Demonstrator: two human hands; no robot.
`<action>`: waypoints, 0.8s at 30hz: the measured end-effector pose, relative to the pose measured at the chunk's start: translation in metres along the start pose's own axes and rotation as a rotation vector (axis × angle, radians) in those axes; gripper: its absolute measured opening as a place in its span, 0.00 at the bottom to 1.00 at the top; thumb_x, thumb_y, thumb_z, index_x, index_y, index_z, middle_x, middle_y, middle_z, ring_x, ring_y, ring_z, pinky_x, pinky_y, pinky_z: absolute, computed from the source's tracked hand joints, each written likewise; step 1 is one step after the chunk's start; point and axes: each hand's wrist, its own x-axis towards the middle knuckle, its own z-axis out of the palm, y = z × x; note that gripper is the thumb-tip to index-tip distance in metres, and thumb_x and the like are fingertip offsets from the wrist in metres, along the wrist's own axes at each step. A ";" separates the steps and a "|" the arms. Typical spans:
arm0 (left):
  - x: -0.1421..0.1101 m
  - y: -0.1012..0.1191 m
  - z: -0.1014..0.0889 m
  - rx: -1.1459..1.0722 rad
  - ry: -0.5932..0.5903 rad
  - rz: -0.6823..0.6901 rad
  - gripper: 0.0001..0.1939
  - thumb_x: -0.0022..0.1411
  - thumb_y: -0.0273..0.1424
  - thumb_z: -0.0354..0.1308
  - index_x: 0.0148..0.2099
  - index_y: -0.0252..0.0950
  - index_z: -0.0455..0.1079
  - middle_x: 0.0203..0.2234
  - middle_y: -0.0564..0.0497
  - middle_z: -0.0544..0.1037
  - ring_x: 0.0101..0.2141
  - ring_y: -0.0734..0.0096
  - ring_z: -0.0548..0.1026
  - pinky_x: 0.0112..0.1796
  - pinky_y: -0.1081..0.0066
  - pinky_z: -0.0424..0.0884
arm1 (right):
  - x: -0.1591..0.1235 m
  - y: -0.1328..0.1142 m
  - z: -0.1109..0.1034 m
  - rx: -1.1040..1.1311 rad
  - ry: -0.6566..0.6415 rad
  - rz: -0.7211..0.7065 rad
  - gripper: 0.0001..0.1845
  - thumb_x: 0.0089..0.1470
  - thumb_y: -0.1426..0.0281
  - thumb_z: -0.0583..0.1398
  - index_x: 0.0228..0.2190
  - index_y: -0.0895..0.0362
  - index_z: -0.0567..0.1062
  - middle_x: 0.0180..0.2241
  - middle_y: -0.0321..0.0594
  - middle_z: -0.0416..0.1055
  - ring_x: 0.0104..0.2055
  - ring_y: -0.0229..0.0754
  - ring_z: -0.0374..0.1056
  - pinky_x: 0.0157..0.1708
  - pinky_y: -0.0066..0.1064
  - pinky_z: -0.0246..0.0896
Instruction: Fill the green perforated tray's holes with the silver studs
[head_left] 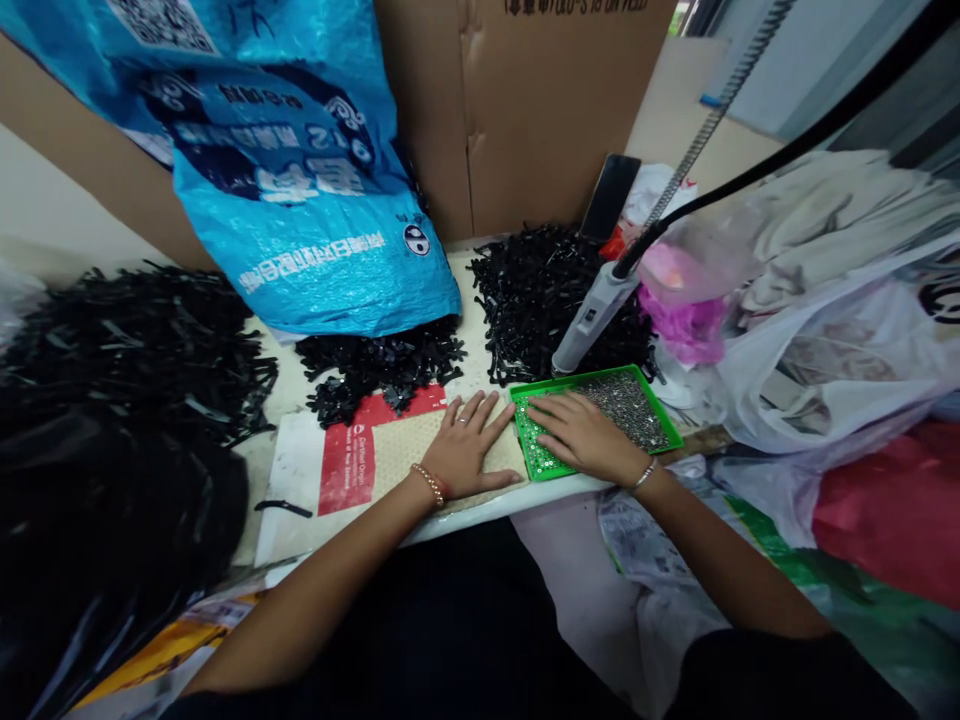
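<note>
We see a green tray (pixel 661 408) near the front edge of the pale table (pixel 471 350), right of the middle. Small shiny rings (pixel 541 456) lie spread over its left part, and a dense layer of grey metal pieces (pixel 628 405) fills its right part. We find the right hand (pixel 589 435) palm down over the tray, fingers stretched out and thumb apart; we cannot tell whether anything lies beneath its palm. The left hand (pixel 474 440) lies just left of the tray, its fingers spread wide on a beige textured mat (pixel 405 450), and we see nothing in its grasp.

Left of that hand, we make out a red and white printed sheet (pixel 346 470) and 1 loose black strip (pixel 283 508). At the far side of the tray, a grey cylindrical tool (pixel 596 315) hangs tilted from a black cable (pixel 757 165), in front of a pile of black parts (pixel 521 300). Farther left, we see a blue bag (pixel 322 220) over more black parts (pixel 390 365). A brown cardboard box (pixel 547 110) stands behind, and to the right we see a pink bag (pixel 686 325) and a white plastic bag (pixel 832 350).
</note>
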 end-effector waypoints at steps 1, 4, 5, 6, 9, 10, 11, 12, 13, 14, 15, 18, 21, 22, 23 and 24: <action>0.000 0.000 0.000 0.003 -0.004 -0.001 0.53 0.58 0.66 0.47 0.74 0.39 0.43 0.70 0.37 0.47 0.68 0.44 0.46 0.64 0.43 0.40 | 0.004 -0.003 0.002 0.004 -0.009 -0.034 0.24 0.68 0.63 0.53 0.61 0.58 0.66 0.63 0.48 0.62 0.63 0.51 0.59 0.65 0.50 0.49; 0.001 0.001 -0.001 0.004 -0.012 -0.003 0.53 0.58 0.67 0.47 0.74 0.39 0.44 0.70 0.38 0.47 0.68 0.44 0.46 0.64 0.43 0.41 | 0.014 -0.008 0.007 -0.021 -0.025 -0.081 0.26 0.67 0.62 0.55 0.62 0.59 0.65 0.63 0.49 0.63 0.64 0.52 0.58 0.64 0.50 0.49; 0.001 0.001 -0.001 0.002 -0.012 -0.004 0.53 0.58 0.67 0.46 0.74 0.40 0.44 0.70 0.38 0.47 0.68 0.44 0.46 0.64 0.43 0.41 | 0.015 -0.007 0.008 -0.041 -0.028 -0.083 0.26 0.67 0.62 0.55 0.62 0.59 0.65 0.63 0.49 0.62 0.64 0.52 0.58 0.64 0.51 0.50; 0.001 0.001 -0.001 0.000 -0.011 -0.004 0.53 0.58 0.67 0.46 0.74 0.40 0.43 0.70 0.38 0.47 0.68 0.43 0.46 0.64 0.43 0.41 | 0.014 -0.005 0.008 -0.069 -0.031 -0.078 0.26 0.67 0.62 0.55 0.62 0.59 0.65 0.63 0.49 0.62 0.64 0.53 0.58 0.63 0.51 0.52; 0.000 0.000 0.000 -0.007 -0.003 -0.004 0.53 0.58 0.67 0.47 0.74 0.41 0.42 0.70 0.38 0.46 0.68 0.43 0.46 0.64 0.43 0.41 | 0.007 0.006 0.004 -0.167 -0.038 0.014 0.24 0.67 0.65 0.55 0.59 0.64 0.68 0.61 0.54 0.64 0.62 0.56 0.61 0.61 0.51 0.54; 0.000 0.000 0.000 -0.009 -0.001 -0.003 0.53 0.58 0.67 0.47 0.74 0.41 0.41 0.70 0.38 0.46 0.68 0.43 0.46 0.64 0.43 0.41 | 0.003 0.009 0.001 -0.189 -0.037 0.060 0.23 0.67 0.65 0.55 0.58 0.65 0.69 0.59 0.56 0.66 0.61 0.57 0.62 0.61 0.51 0.54; 0.000 0.000 0.001 -0.011 0.001 -0.001 0.53 0.58 0.67 0.47 0.74 0.41 0.41 0.70 0.38 0.46 0.68 0.43 0.46 0.64 0.43 0.40 | 0.001 0.010 0.000 -0.198 -0.037 0.096 0.23 0.67 0.66 0.55 0.58 0.65 0.69 0.58 0.57 0.68 0.60 0.57 0.63 0.61 0.51 0.54; 0.000 0.000 0.001 -0.012 0.003 0.001 0.53 0.58 0.67 0.47 0.74 0.41 0.42 0.70 0.38 0.46 0.68 0.43 0.46 0.64 0.43 0.40 | -0.001 0.010 -0.002 -0.191 -0.040 0.114 0.23 0.67 0.66 0.55 0.58 0.65 0.69 0.57 0.57 0.68 0.59 0.58 0.64 0.61 0.52 0.54; 0.000 -0.001 0.001 -0.013 0.005 0.001 0.53 0.58 0.66 0.47 0.74 0.41 0.42 0.70 0.38 0.46 0.68 0.43 0.46 0.64 0.43 0.40 | -0.002 0.008 -0.003 -0.169 -0.043 0.113 0.24 0.67 0.65 0.55 0.59 0.64 0.67 0.58 0.56 0.68 0.59 0.57 0.64 0.60 0.51 0.55; 0.000 0.000 0.001 -0.013 0.006 0.001 0.53 0.58 0.66 0.47 0.74 0.41 0.42 0.70 0.38 0.46 0.68 0.43 0.46 0.64 0.43 0.40 | -0.002 0.004 -0.003 -0.137 -0.048 0.098 0.25 0.67 0.64 0.54 0.61 0.63 0.66 0.59 0.56 0.66 0.59 0.57 0.63 0.58 0.50 0.58; 0.000 0.000 0.000 -0.013 0.005 -0.001 0.53 0.58 0.66 0.47 0.74 0.41 0.42 0.70 0.38 0.46 0.68 0.43 0.46 0.64 0.43 0.40 | -0.001 0.000 -0.002 -0.103 -0.055 0.078 0.25 0.68 0.63 0.53 0.62 0.61 0.64 0.60 0.55 0.65 0.59 0.56 0.63 0.56 0.48 0.60; 0.000 0.000 -0.001 -0.009 -0.005 -0.002 0.53 0.58 0.66 0.48 0.74 0.40 0.42 0.70 0.37 0.46 0.68 0.43 0.46 0.64 0.43 0.40 | 0.006 -0.015 0.001 -0.041 -0.071 0.039 0.26 0.68 0.63 0.54 0.63 0.59 0.62 0.60 0.53 0.65 0.57 0.56 0.65 0.52 0.46 0.64; 0.001 0.001 -0.002 -0.010 -0.015 -0.004 0.53 0.58 0.66 0.48 0.74 0.40 0.43 0.70 0.37 0.46 0.68 0.43 0.46 0.64 0.43 0.41 | 0.013 -0.021 0.004 -0.065 -0.068 0.035 0.27 0.65 0.64 0.56 0.63 0.60 0.64 0.56 0.53 0.69 0.56 0.58 0.64 0.54 0.48 0.62; 0.001 0.001 -0.003 -0.010 -0.015 -0.005 0.53 0.58 0.66 0.48 0.74 0.40 0.43 0.70 0.37 0.46 0.68 0.44 0.45 0.64 0.43 0.41 | 0.014 -0.021 0.005 -0.078 -0.067 0.033 0.27 0.65 0.64 0.57 0.62 0.60 0.64 0.55 0.54 0.69 0.56 0.58 0.63 0.55 0.49 0.60; 0.001 0.001 -0.002 -0.010 -0.014 -0.005 0.53 0.58 0.66 0.47 0.74 0.41 0.43 0.70 0.37 0.47 0.68 0.44 0.45 0.64 0.43 0.41 | 0.015 -0.020 0.004 -0.091 -0.065 0.032 0.27 0.64 0.64 0.57 0.62 0.60 0.65 0.55 0.54 0.69 0.56 0.59 0.63 0.56 0.49 0.59; 0.001 0.001 -0.002 -0.008 -0.011 -0.006 0.52 0.58 0.66 0.47 0.74 0.40 0.44 0.70 0.37 0.47 0.68 0.43 0.45 0.64 0.43 0.41 | 0.015 -0.019 0.004 -0.103 -0.064 0.032 0.26 0.64 0.64 0.57 0.61 0.59 0.66 0.54 0.54 0.69 0.56 0.58 0.63 0.56 0.49 0.58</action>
